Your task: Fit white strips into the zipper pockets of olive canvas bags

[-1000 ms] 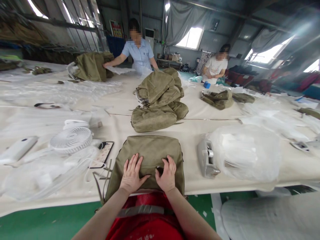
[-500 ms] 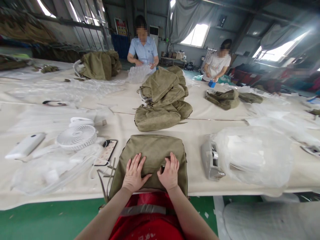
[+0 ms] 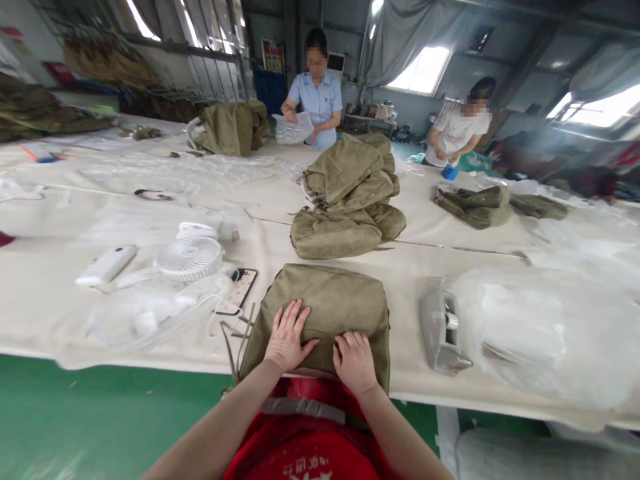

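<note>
An olive-green bag (image 3: 340, 288) lies flat at the table's near edge, right in front of my body, with loose straps trailing off its left side. My left hand (image 3: 287, 339) rests palm down on its left half, fingers stretched out and thumb pointing inward. On the right half is my right hand (image 3: 356, 363), its fingers curled down and pressed together against the cloth. What those fingertips hold, if anything, is hidden. A seam runs across the bag between both hands.
Beyond the bag sits a pile of olive bags (image 3: 345, 193). Left are a white fan (image 3: 189, 259), a phone (image 3: 237, 291) and plastic wrap. A grey tape dispenser (image 3: 443, 330) and plastic bags (image 3: 530, 327) lie right. Two people (image 3: 315, 93) work across the table.
The view has swung left. My right hand's fingers have curled in tighter, and the dark gap by its thumb no longer shows. My left hand stays flat on the bag.
</note>
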Available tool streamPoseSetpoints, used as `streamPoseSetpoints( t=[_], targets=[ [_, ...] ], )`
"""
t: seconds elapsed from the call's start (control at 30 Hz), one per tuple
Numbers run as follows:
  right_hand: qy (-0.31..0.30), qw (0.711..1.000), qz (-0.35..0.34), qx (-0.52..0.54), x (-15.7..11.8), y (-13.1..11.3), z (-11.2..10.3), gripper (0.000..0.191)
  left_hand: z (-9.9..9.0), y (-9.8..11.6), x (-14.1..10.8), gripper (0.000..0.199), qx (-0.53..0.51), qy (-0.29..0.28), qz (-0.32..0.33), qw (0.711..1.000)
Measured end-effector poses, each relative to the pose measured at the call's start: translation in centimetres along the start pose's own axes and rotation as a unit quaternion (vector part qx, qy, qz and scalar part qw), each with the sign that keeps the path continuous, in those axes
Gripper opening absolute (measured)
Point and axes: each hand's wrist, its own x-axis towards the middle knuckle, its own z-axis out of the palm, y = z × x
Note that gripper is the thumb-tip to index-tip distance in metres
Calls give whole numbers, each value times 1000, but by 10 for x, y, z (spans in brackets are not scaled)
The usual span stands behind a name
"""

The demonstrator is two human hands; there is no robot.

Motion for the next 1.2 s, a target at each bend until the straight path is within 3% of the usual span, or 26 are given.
streamPoseSetpoints(
  t=[0.2, 0.27, 0.37, 0.47, 0.53, 0.6, 0.7, 0.87, 1.03, 1.1, 1.2],
  targets=[
    [11, 1000, -3, 29, -18, -2, 6, 32, -4, 1, -3, 76, -12, -13, 0, 1000],
    [22, 999, 7, 43, -23, 11, 0, 31, -12, -4, -3, 74, -26, -24, 17, 999],
    [67, 995, 72, 32, -34, 44, -15, 32, -31, -26, -6, 56, -54, -27, 25, 998],
    [98, 982, 162, 9, -49, 79, -26, 41, -47, -60, -19, 45, -51, 20, -101, 993],
    [73, 971, 226, 27, -57, 94, -27, 49, -53, -81, -34, 42, -52, 21, -214, 975],
    [24, 960, 271, 69, -61, 100, -23, 56, -55, -92, -49, 38, -87, -32, -290, 953],
    [-32, 955, 276, 100, -53, 95, -14, 53, -54, -91, -60, 35, -116, -114, -297, 941],
    [-21, 969, 233, 77, -1, 85, -19, 41, -46, -72, -27, 23, -73, -170, -241, 953],
    [30, 960, 278, 29, 58, 106, -45, 34, -24, -65, 27, 31, -66, -116, -242, 961],
    [10, 954, 298, 35, 66, 117, -49, 27, -12, -67, 40, 31, -66, -104, -247, 961],
    [31, 959, 279, 35, 53, 124, -44, 25, 1, -75, 44, 30, -93, -74, -256, 959]
  ],
)
